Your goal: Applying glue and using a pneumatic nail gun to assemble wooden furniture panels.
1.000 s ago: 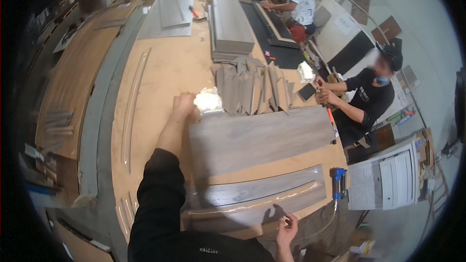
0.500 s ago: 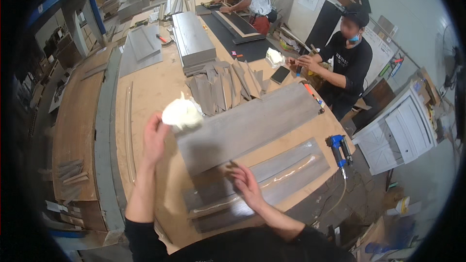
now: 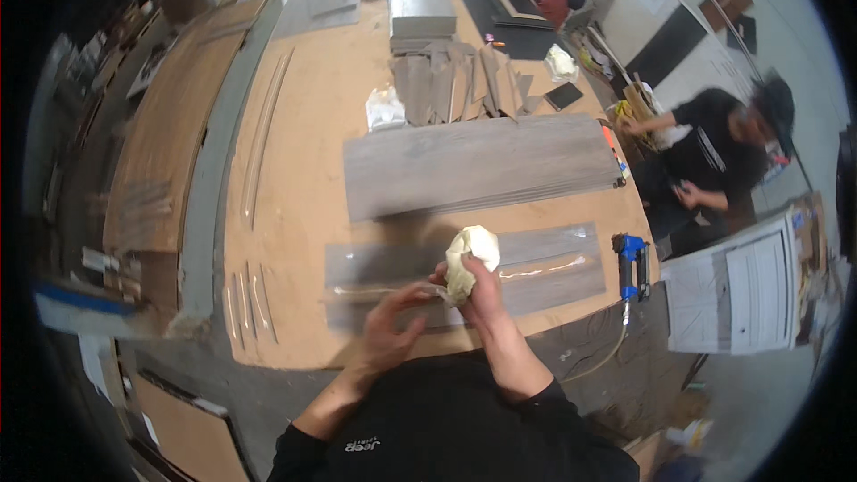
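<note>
In front of my chest, my right hand (image 3: pixel 483 293) is closed around a soft cream-coloured bag (image 3: pixel 473 243), its rounded end bulging upward. The bag looks like thin plastic filled with pale paste. My left hand (image 3: pixel 389 328) is beside it, thumb apart and fingers stretched toward the bag's crumpled clear end, which they seem to touch. Beneath my hands lies a grey wood-look panel (image 3: pixel 553 245) with a glossy bead of glue (image 3: pixel 546 270) along it. Farther off is a stack of wide grey boards (image 3: pixel 482 161).
Grey offcuts (image 3: pixel 437 80), a crumpled white plastic bag (image 3: pixel 385 108) and a dark phone (image 3: pixel 563 95) lie on the table. A blue nail gun (image 3: pixel 631 266) with a hose is at the right edge. A person in black (image 3: pixel 719 147) bends at the right; another works at the far end.
The cream bag has passed from my left hand, out at the left, to my right hand before my chest. My view has shifted; the person in black now leans down.
</note>
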Tool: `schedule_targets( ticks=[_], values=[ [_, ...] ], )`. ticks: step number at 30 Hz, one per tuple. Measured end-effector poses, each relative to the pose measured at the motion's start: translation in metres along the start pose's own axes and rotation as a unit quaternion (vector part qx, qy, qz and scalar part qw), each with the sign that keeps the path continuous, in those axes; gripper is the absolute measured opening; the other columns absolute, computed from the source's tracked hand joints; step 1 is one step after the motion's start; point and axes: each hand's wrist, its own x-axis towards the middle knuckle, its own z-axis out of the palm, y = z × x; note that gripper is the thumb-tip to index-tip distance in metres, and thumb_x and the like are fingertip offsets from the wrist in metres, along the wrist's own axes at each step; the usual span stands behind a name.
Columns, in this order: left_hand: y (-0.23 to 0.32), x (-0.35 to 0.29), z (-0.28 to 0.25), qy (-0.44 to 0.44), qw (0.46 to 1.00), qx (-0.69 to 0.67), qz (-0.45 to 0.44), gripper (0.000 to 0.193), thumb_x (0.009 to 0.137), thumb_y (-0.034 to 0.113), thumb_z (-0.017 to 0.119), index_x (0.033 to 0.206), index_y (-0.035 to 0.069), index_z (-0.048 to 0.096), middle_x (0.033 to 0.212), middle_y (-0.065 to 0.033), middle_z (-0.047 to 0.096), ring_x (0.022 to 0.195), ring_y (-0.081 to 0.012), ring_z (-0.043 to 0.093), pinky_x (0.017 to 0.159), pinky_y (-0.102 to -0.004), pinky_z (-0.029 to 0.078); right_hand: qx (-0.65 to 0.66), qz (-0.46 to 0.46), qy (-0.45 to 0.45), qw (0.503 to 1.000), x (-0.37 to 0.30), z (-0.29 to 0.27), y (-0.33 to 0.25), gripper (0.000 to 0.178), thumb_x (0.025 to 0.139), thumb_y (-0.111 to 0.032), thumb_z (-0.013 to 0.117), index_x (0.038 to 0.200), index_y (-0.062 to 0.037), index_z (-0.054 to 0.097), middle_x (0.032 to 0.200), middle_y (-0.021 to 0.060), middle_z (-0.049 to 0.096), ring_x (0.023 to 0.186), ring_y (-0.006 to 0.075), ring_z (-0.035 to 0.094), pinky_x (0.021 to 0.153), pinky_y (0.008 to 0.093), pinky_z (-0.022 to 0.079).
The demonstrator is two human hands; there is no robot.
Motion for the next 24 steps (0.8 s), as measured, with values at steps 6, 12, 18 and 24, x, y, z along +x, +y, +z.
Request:
schedule_targets(
  ticks=[6, 12, 18, 24],
  values=[
    [-0.132, -0.089, -0.048, 0.392, 0.897, 0.156, -0.132, 0.029, 0.101, 0.011, 0.062, 0.128, 0.001, 0.062, 0.118, -0.0114, 0.067, 0.107, -0.0218, 0.063, 0.095, -0.034, 0.051, 0.042, 0.088, 0.12, 0.988, -0.005, -0.047, -0.009, 0.044, 0.099, -0.043, 0.058, 0.133, -0.0146, 0.054, 0.098, 0.0026, 0.06, 0.063, 0.0148, 0.049, 0.06, 0.0341, 0.047],
    [-0.164, -0.104, -0.07, 0.491, 0.808, 0.292, -0.147, 0.022, 0.097, 0.013, 0.065, 0.117, 0.005, 0.069, 0.109, -0.0135, 0.066, 0.102, -0.0284, 0.063, 0.092, -0.0379, 0.051, 0.011, 0.171, -0.044, 0.984, 0.018, -0.074, -0.003, 0.062, 0.092, -0.075, 0.053, 0.126, -0.0237, 0.062, 0.073, -0.0038, 0.039, 0.056, 0.0103, 0.035, 0.054, 0.0296, 0.037],
    [-0.161, -0.11, -0.064, 0.515, 0.747, 0.408, -0.097, 0.015, 0.09, 0.009, 0.068, 0.104, 0.009, 0.072, 0.101, -0.0102, 0.068, 0.096, -0.0305, 0.063, 0.083, -0.0404, 0.053, -0.022, 0.193, -0.076, 0.978, 0.024, 0.002, 0.012, 0.044, 0.095, -0.052, 0.064, 0.128, -0.0223, 0.06, 0.115, 0.0053, 0.066, 0.085, 0.0192, 0.059, 0.062, 0.0362, 0.054],
    [-0.163, -0.109, -0.061, 0.528, 0.749, 0.385, -0.112, 0.011, 0.086, 0.008, 0.07, 0.097, 0.011, 0.073, 0.096, -0.0074, 0.068, 0.091, -0.029, 0.064, 0.079, -0.0406, 0.054, -0.123, 0.235, -0.176, 0.948, 0.07, -0.023, 0.045, 0.033, 0.105, -0.037, 0.058, 0.133, -0.0198, 0.056, 0.108, 0.0001, 0.065, 0.056, 0.0071, 0.05, 0.045, 0.0238, 0.044]
  ],
)
